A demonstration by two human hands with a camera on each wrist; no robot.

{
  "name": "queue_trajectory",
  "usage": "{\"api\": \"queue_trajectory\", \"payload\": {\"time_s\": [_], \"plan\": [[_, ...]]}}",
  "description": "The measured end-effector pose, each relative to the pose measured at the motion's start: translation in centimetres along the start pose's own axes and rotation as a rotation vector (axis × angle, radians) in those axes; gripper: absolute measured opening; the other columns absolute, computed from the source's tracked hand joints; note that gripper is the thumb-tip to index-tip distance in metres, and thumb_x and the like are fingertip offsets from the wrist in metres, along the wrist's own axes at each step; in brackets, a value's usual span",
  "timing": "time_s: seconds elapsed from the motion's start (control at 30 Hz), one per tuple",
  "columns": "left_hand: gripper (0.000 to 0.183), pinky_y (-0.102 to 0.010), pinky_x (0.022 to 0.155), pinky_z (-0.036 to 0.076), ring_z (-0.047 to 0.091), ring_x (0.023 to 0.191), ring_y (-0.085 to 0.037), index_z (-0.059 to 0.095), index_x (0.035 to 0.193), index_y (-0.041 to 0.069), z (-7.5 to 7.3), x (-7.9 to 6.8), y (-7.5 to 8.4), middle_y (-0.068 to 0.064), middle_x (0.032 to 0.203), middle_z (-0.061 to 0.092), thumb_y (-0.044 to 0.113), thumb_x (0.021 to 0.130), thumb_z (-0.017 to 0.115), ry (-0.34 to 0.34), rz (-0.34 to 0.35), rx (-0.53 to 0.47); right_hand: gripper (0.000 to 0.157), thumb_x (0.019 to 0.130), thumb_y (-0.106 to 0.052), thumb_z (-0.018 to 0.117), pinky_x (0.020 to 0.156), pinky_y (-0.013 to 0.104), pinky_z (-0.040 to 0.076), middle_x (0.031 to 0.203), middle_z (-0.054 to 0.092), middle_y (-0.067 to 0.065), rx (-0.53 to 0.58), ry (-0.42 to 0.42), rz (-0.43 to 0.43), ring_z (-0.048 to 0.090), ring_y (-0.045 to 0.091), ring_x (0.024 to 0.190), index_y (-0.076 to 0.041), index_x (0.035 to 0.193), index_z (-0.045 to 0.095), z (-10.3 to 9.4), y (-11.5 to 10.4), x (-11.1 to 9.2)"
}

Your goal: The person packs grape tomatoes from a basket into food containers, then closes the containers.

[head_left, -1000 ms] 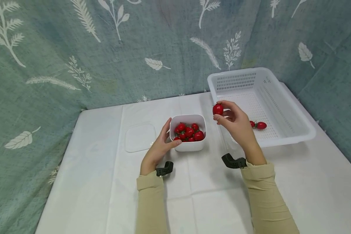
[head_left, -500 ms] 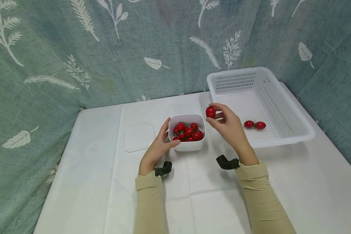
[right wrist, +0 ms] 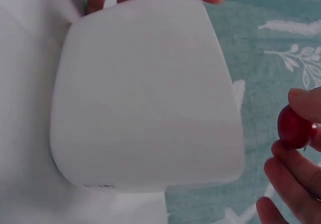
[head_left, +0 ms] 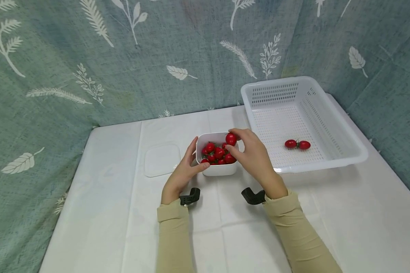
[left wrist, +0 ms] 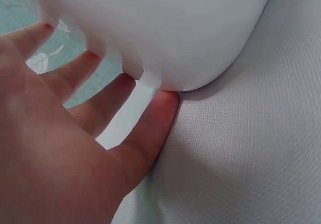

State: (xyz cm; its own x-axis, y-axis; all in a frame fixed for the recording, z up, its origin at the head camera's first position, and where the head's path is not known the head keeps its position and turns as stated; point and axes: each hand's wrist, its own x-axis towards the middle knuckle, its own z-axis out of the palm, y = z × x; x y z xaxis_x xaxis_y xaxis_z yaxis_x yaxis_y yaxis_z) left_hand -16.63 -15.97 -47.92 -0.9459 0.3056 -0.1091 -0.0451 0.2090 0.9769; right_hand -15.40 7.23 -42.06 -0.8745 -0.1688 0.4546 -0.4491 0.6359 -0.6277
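Observation:
A small white square container (head_left: 220, 170) holds several red cherry tomatoes (head_left: 219, 153) in the head view. My left hand (head_left: 182, 175) holds its left side, with the thumb at the near rim; the left wrist view shows the fingertips (left wrist: 168, 101) against the smooth white wall. Over the container's right rim, my right hand (head_left: 254, 157) pinches a single cherry tomato (head_left: 231, 139) between thumb and fingers. That same tomato (right wrist: 295, 127) shows in the right wrist view, apart from the container's wall (right wrist: 145, 93).
A large white perforated basket (head_left: 321, 165) stands at the right, with two cherry tomatoes (head_left: 297, 144) on its floor. A clear flat lid (head_left: 162, 160) lies left of the container on the white-covered table (head_left: 99, 212). A green leaf-patterned cloth (head_left: 140, 76) hangs behind.
My right hand has carried the pinched tomato leftward and down, from beside the basket's near-left edge to over the container. My left hand stays at the container.

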Motion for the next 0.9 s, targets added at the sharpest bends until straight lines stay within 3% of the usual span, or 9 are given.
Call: {"api": "queue_trajectory", "payload": {"time_s": [0.2, 0.43, 0.63, 0.77, 0.9], "plan": [[0.085, -0.059, 0.099, 0.015, 0.015, 0.132, -0.021, 0.013, 0.140, 0.043, 0.1, -0.5, 1.3, 0.010, 0.145, 0.012, 0.018, 0.080, 0.067, -0.018, -0.008, -0.054, 0.039, 0.077, -0.024, 0.070, 0.081, 0.037, 0.038, 0.098, 0.055, 0.003, -0.096, 0.067, -0.050, 0.045, 0.022, 0.100, -0.011, 0.112, 0.059, 1.4, -0.4, 0.1], [0.090, -0.060, 0.098, 0.015, 0.012, 0.133, -0.028, 0.009, 0.143, 0.033, 0.4, -1.1, 2.6, -0.002, 0.148, 0.008, 0.027, 0.078, 0.070, -0.036, 0.023, -0.052, 0.039, 0.074, -0.017, 0.072, 0.088, 0.045, 0.032, 0.100, 0.055, 0.009, -0.134, 0.140, -0.086, 0.041, 0.029, 0.108, -0.014, 0.110, 0.060, 3.3, 0.1, 0.0], [0.086, -0.059, 0.099, 0.014, 0.012, 0.133, -0.027, 0.011, 0.142, 0.037, 0.4, -0.6, 1.6, 0.000, 0.147, 0.009, 0.020, 0.080, 0.068, -0.039, 0.028, -0.058, 0.039, 0.074, -0.014, 0.072, 0.091, 0.047, 0.029, 0.104, 0.056, 0.009, -0.112, 0.159, -0.078, 0.040, 0.029, 0.113, -0.014, 0.111, 0.061, 4.2, 0.9, -0.3], [0.083, -0.058, 0.099, 0.015, 0.014, 0.133, -0.024, 0.014, 0.138, 0.046, 0.2, 0.1, 0.4, 0.007, 0.146, 0.012, 0.015, 0.081, 0.066, -0.026, 0.021, -0.055, 0.034, 0.075, -0.011, 0.071, 0.088, 0.044, 0.033, 0.104, 0.056, 0.008, -0.119, 0.162, -0.084, 0.043, 0.028, 0.108, -0.013, 0.108, 0.063, 4.3, 1.3, -0.3], [0.083, -0.058, 0.099, 0.016, 0.015, 0.132, -0.023, 0.014, 0.137, 0.048, 0.2, 0.4, -0.1, 0.009, 0.145, 0.013, 0.015, 0.081, 0.066, -0.022, 0.027, -0.049, 0.032, 0.075, -0.009, 0.070, 0.085, 0.040, 0.037, 0.104, 0.055, 0.009, -0.136, 0.183, -0.087, 0.046, 0.029, 0.101, -0.012, 0.106, 0.065, 4.2, 1.7, -0.3]]}}
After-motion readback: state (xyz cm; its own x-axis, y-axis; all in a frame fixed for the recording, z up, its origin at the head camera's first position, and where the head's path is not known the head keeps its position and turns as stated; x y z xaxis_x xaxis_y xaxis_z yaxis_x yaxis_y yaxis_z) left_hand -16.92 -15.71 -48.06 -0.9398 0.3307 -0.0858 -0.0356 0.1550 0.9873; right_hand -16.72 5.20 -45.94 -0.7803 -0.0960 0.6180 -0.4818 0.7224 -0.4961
